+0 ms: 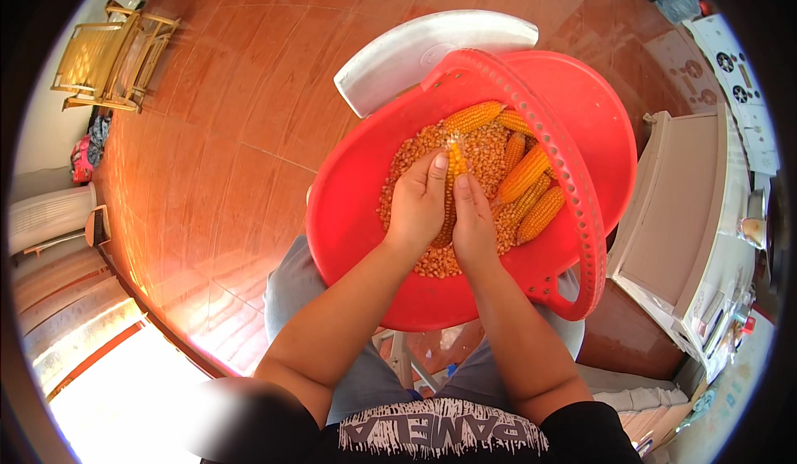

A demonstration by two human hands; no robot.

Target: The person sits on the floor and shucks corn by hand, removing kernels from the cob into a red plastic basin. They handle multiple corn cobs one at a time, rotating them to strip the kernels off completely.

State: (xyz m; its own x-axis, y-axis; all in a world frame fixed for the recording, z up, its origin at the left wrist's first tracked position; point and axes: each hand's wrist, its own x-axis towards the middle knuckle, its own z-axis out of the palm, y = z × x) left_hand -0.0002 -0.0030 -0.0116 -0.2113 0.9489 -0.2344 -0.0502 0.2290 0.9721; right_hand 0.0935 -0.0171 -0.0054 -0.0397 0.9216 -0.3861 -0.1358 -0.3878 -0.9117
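Both hands are above a red plastic basket (348, 240) with a perforated arched handle (560, 159). My left hand (418, 199) and my right hand (474, 218) grip one yellow corn cob (456, 159) between them, my left thumb along its upper part. The cob points away from me, partly covered by my fingers. Loose orange kernels (439, 263) lie under the hands across the basket's bottom. Several whole corn ears (526, 174) rest on the kernels at the right, and another ear (474, 115) lies at the far side. The basket sits over my knees.
A white curved panel (436, 44) stands just beyond the basket. Farther off at left is a folded wooden chair (112, 59) on the reddish tiled floor (249, 90). To the right stands a pale cabinet (675, 209) with a raised edge. A bright opening (137, 402) lies lower left.
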